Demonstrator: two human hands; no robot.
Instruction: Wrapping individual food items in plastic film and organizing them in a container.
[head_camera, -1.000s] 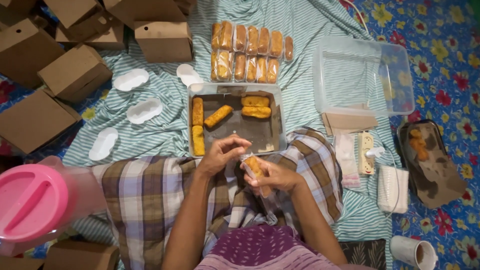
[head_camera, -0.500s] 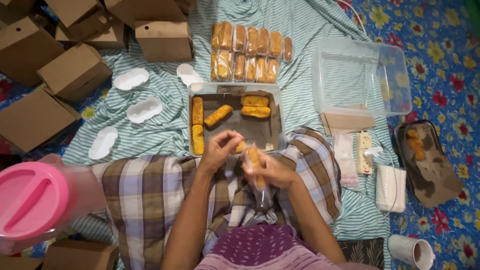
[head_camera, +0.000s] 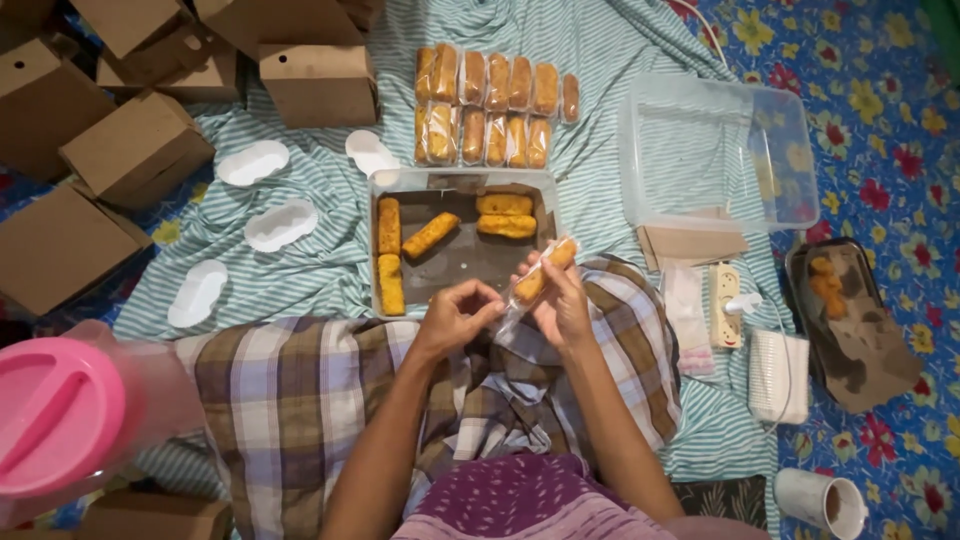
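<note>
My right hand (head_camera: 562, 302) holds a golden fried roll inside a clear plastic sleeve (head_camera: 540, 272), tilted up to the right. My left hand (head_camera: 456, 315) pinches the sleeve's lower open end. Both hands hover over my checked lap cloth, just in front of a metal tray (head_camera: 460, 255) with several unwrapped rolls (head_camera: 430, 234). Beyond the tray lie two rows of wrapped rolls (head_camera: 492, 108) on the striped cloth.
Brown cardboard boxes (head_camera: 135, 150) crowd the back left, with white oval trays (head_camera: 282, 224) beside them. A clear plastic tub (head_camera: 722, 150) stands at right, a power strip (head_camera: 724, 290), a dark tray (head_camera: 850, 320) and a paper cup (head_camera: 822, 500) nearby. A pink-lidded jar (head_camera: 60, 420) sits at left.
The roll in its sleeve has risen and swung up to the right in my right hand. My left hand slid down to the sleeve's lower end.
</note>
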